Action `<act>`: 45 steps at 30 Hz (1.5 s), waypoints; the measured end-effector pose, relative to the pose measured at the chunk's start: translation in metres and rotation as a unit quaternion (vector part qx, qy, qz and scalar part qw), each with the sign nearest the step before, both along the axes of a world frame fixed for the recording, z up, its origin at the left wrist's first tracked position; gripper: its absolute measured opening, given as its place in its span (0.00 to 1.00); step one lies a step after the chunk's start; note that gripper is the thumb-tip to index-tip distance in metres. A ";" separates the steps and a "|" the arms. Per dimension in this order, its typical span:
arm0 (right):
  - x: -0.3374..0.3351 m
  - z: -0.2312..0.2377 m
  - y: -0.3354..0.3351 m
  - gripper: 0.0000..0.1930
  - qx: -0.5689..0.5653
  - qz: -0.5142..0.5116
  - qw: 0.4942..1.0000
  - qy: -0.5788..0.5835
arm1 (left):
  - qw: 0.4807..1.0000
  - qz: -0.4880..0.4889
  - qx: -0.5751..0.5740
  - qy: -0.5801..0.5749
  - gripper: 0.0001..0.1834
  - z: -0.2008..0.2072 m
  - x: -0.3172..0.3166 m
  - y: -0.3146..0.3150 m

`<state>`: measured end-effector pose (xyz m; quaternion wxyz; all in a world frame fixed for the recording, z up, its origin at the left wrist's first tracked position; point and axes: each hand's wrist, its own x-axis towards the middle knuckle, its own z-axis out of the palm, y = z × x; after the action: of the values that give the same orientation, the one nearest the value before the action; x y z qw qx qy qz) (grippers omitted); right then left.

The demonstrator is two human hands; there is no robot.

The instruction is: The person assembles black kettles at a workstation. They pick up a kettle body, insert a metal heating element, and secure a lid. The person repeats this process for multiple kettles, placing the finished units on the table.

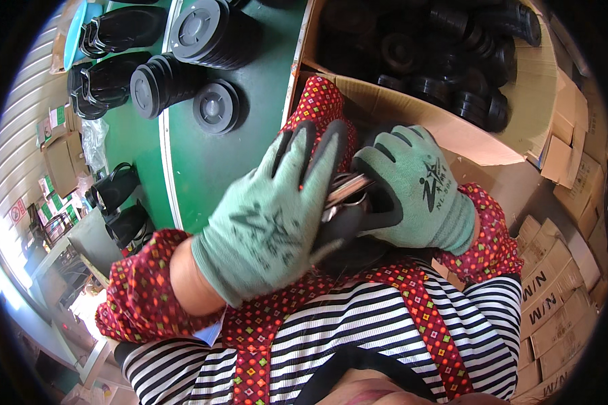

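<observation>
Both my hands wear pale green gloves with dark coated fingers and meet in front of my chest. My right hand (412,189) is curled, fingers bent, round a dark part with a shiny metal piece (348,196). The gloves hide most of this part, and its kind cannot be made out. My left hand (270,209) is close against its left side, fingers stretched out and apart, the thumb blurred below the metal. Beyond the hands lies my apron's red patterned cloth (317,101).
A green table (243,155) carries stacked round black lids (216,34), a loose lid pair (216,106) and glossy black vessels (118,77). At the far right stands an open cardboard box (439,128) of round black parts. Flattened cartons (554,297) lie to the right.
</observation>
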<state>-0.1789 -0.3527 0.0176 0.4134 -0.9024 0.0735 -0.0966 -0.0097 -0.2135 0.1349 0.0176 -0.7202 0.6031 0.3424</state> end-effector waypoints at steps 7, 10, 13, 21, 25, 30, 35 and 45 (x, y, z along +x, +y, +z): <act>-0.011 0.034 0.005 0.36 -0.077 0.002 0.982 0.172 | 0.989 -0.116 0.042 0.085 0.32 -0.048 0.047 -0.006; -0.010 0.045 0.012 0.36 -0.114 -0.031 0.972 0.203 | 0.983 -0.105 -0.072 0.134 0.21 -0.075 0.056 -0.003; -0.009 0.053 0.019 0.36 -0.146 -0.064 0.966 0.202 | 0.977 -0.109 -0.134 0.129 0.18 -0.084 0.059 -0.003; -0.032 0.045 0.012 0.41 -0.190 -0.120 0.968 -0.115 | 0.933 0.158 -0.305 0.112 0.12 -0.094 0.074 0.064; -0.050 0.015 0.046 0.43 0.053 -0.031 0.996 -0.071 | 0.928 0.265 -0.257 -0.044 0.11 -0.147 0.115 0.158; -0.038 -0.018 0.072 0.31 0.104 -0.102 0.976 -0.162 | 0.942 0.276 -0.129 -0.141 0.10 -0.182 0.130 0.225; -0.009 -0.014 0.063 0.13 0.237 -0.199 0.924 -0.224 | 0.943 0.304 -0.065 -0.119 0.21 -0.189 0.139 0.253; 0.090 -0.026 0.077 0.31 0.790 0.008 0.610 -0.065 | 0.886 0.209 -0.330 0.250 0.46 -0.022 0.043 0.224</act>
<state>-0.0890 -0.2762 -0.0082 0.9704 -0.2181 0.0872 -0.0566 0.0334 0.0103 0.1132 -0.4450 -0.6841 0.5011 0.2879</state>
